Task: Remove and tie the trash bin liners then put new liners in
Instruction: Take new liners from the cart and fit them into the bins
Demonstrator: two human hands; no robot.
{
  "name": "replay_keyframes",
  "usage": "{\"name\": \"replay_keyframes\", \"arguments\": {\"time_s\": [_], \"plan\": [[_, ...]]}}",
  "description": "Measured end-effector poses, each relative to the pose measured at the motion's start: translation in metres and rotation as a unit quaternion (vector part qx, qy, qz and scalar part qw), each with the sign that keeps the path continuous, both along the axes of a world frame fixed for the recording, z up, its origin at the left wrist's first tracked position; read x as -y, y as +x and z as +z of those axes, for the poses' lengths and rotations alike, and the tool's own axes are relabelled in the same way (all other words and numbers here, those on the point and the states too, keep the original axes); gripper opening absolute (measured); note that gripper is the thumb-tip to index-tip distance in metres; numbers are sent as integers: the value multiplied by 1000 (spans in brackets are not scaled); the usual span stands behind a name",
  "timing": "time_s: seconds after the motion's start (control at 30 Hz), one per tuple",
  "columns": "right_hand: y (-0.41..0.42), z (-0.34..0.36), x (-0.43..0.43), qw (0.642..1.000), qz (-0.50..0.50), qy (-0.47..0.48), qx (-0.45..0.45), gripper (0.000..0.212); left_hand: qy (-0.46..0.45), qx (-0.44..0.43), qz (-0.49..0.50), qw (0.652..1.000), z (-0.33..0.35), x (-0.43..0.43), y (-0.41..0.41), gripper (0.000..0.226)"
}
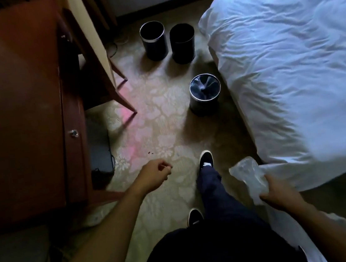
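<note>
- Left hand (pixel 154 173) hung out in front over the pale floral carpet (pixel 155 122), fingers loosely curled, nothing visible in it.
- Right hand (pixel 282 195) gripped a crumpled clear plastic liner (pixel 249 176), bunched in the fist, beside the corner of the bed with the rumpled white sheet (pixel 290 62). The two hands were well apart.
- Nearest black round bin with a silver rim (pixel 205 94) stood on the carpet just beside the bed. Shiny plastic showed inside it, gathered toward the bottom, so it looked to be lined.
- Two more black round bins stood side by side near the far wall: the left one (pixel 153 40) showed a silver band at the rim, the right one (pixel 183 42) looked dark all over. Too dim inside to tell whether either held a liner.
- Reddish wooden drawer cabinet (pixel 23 105) on the person's left.
- My reading: one bin likely finished, and the liner in hand was probably meant for one of the far pair. No tied bags were in view, so that part could not be checked.
</note>
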State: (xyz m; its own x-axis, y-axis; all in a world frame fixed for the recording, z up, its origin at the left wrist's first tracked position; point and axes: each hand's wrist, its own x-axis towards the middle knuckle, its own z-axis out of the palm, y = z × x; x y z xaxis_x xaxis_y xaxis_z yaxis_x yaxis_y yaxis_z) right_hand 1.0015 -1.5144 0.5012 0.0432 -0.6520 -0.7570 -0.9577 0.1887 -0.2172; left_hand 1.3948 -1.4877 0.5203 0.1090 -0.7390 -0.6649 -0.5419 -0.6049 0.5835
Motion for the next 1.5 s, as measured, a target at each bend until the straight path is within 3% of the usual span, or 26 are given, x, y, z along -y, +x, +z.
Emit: {"name": "replay_keyframes", "arguments": {"time_s": [0.23, 0.4, 0.6, 0.8, 1.1, 1.23, 1.3, 1.5], "plan": [[40, -16, 141, 999, -2, 24, -44, 57, 22, 37, 32, 999, -3, 126, 43, 12], [106, 7, 266, 996, 77, 10, 42, 66, 68, 58, 98, 991, -10, 169, 84, 12], [200, 37, 407, 986, 86, -18, 139, 63, 124, 56, 130, 982, -16, 208, 127, 12], [276, 38, 526, 984, 84, -17, 154, 57, 143, 50, 140, 979, -35, 296, 195, 12], [288, 23, 620, 997, -35, 34, 59, 59, 87, 31, -12, 996, -20, 542, 279, 12], [269, 21, 635, 993, -98, 19, 70, 87, 63, 24, -60, 996, -4, 652, 280, 12], [267, 21, 645, 989, -129, 7, 67, 89, 48, 26, -94, 994, 2, 699, 275, 12], [265, -9, 702, 974, -216, 22, 61, 42, 30, 8, -131, 991, -5, 814, 267, 12]]}}
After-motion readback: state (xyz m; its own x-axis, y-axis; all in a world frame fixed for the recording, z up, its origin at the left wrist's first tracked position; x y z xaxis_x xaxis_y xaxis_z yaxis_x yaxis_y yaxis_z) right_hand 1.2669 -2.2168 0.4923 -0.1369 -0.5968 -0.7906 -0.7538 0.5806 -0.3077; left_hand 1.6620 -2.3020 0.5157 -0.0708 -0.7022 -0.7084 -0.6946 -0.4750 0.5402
